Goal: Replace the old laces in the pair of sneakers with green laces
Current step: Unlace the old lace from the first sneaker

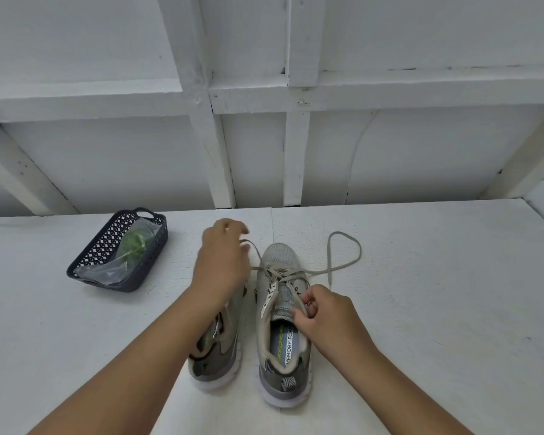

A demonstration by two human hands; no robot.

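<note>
1. I see the pair of grey mesh sneakers (277, 324) side by side at the near middle of the white surface (421, 293).
2. My left hand (222, 262) pinches one end of the flat grey lace (343, 262), pulled out to the far left.
3. My right hand (324, 312) pinches the right shoe's eyelet edge.
4. I judge the lace limp, light and prone to snag; grip near its tip.
5. The green laces in a clear bag (129, 249) lie in the dark plastic basket (88, 262), far left.

Two sneakers (252, 324), one basket (120, 252), perhaps one bag (123, 262)
</note>
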